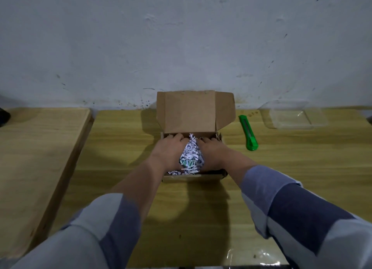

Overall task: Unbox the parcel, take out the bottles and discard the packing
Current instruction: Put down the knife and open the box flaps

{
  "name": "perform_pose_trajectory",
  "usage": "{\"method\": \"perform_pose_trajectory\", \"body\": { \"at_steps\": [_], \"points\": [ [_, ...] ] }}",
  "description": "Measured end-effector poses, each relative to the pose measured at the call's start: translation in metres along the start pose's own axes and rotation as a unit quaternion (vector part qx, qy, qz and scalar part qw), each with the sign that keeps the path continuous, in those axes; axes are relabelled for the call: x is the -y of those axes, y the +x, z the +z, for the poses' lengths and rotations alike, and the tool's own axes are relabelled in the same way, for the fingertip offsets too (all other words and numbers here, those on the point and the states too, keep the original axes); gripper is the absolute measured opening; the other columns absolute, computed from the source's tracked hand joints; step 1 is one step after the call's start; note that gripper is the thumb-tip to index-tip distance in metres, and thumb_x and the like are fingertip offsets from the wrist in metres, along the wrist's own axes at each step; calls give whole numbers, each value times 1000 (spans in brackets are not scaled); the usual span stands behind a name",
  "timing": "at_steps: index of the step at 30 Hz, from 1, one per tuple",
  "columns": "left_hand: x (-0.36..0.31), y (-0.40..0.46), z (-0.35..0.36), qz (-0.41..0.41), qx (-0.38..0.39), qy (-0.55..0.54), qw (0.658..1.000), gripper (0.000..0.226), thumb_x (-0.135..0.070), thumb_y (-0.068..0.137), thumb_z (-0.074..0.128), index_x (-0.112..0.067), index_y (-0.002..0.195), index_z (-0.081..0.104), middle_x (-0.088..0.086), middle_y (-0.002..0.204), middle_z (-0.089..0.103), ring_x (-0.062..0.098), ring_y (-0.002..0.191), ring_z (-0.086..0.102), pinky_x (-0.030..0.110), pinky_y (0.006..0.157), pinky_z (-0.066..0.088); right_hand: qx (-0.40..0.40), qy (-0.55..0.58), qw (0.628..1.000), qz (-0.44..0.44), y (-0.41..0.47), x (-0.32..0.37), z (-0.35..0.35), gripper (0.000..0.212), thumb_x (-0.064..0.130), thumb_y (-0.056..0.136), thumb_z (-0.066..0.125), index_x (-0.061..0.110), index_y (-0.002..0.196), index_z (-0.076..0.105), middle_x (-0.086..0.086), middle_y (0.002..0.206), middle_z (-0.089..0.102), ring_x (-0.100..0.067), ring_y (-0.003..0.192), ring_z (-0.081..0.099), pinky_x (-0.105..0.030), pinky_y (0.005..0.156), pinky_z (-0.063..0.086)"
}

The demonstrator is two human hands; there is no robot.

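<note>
A brown cardboard box (191,177) stands on the wooden table with its lid (190,112) folded up toward the wall. Shredded white and green paper (191,158) fills it and bulges up in the middle. My left hand (168,150) is pushed into the shreds on the left side of the box, fingers curled down into the paper. My right hand (212,153) does the same on the right side. The shreds are bunched between both hands. No bottle shows; whatever lies under the paper is hidden.
A green utility knife (248,133) lies right of the box. A clear plastic tray (291,116) sits at the back right by the wall. A second wooden table (40,148) adjoins on the left, with a gap between. Clear plastic (259,256) lies at the near edge.
</note>
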State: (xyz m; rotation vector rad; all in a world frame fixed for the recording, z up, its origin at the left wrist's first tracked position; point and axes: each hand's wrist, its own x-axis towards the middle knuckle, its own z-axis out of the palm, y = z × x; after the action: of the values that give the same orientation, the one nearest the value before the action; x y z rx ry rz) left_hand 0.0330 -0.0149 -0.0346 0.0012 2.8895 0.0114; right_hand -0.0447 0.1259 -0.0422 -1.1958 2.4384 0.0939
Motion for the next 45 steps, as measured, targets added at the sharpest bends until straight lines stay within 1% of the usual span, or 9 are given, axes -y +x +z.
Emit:
{"method": "perform_pose_trajectory", "body": {
  "at_steps": [9,13,17,21,27,34,38,41,45],
  "points": [
    [1,0,4,15,-35,-31,999,78,-44,71,76,-17,134,39,2,132,52,22,122,46,33,97,43,50,77,995,25,0,2,-11,105,52,64,78,12,144,24,-14,145,36,-35,131,35,-41,112,30],
    [1,3,2,11,11,-28,999,89,-44,69,78,-13,137,32,6,130,53,24,122,44,34,92,42,9,48,998,31,2,8,4,96,51,69,73,8,140,25,-17,138,40,-37,123,40,-42,109,33],
    [11,7,1,31,69,-56,996,102,-42,60,86,-13,140,28,8,134,50,26,122,48,35,97,42,-23,67,996,46,1,8,9,81,31,75,70,7,139,27,-17,136,41,-36,121,42,-40,106,35],
    [7,7,6,20,25,-48,998,94,-36,66,83,-13,140,31,7,134,50,27,121,49,34,98,41,-57,111,991,49,-3,9,9,66,26,74,71,9,128,37,-17,124,51,-34,113,51,-38,96,42],
    [12,4,-13,16,-38,-87,995,88,-33,64,84,-18,138,39,4,135,52,25,122,50,38,99,45,-85,170,982,14,-14,10,-20,86,36,64,80,8,133,37,-16,123,56,-34,111,56,-36,92,47],
    [4,3,-82,39,-127,-83,988,75,-40,67,79,-22,132,46,4,124,58,26,114,53,34,85,45,-160,163,974,-1,-44,-4,-81,81,31,68,78,11,135,36,-13,121,56,-30,110,55,-31,85,43],
    [-22,19,-106,61,-157,-80,983,77,-37,65,79,-23,133,46,5,123,60,29,113,55,37,84,49,-182,153,971,16,-67,-32,-98,82,31,64,80,10,132,39,-14,120,57,-32,108,56,-33,85,45],
    [-58,33,-107,85,-157,-102,979,87,-41,63,80,-22,138,41,7,128,56,29,118,51,39,91,47,-180,153,971,46,-95,-61,-96,81,27,64,80,11,131,39,-13,119,58,-31,109,56,-30,83,42],
    [-121,46,-87,106,-134,-147,974,83,-36,63,81,-20,135,44,6,128,56,29,118,52,40,93,47,-159,158,972,76,-136,-104,-70,79,24,62,81,10,129,41,-13,118,59,-31,107,57,-28,80,41]
  ]
}}
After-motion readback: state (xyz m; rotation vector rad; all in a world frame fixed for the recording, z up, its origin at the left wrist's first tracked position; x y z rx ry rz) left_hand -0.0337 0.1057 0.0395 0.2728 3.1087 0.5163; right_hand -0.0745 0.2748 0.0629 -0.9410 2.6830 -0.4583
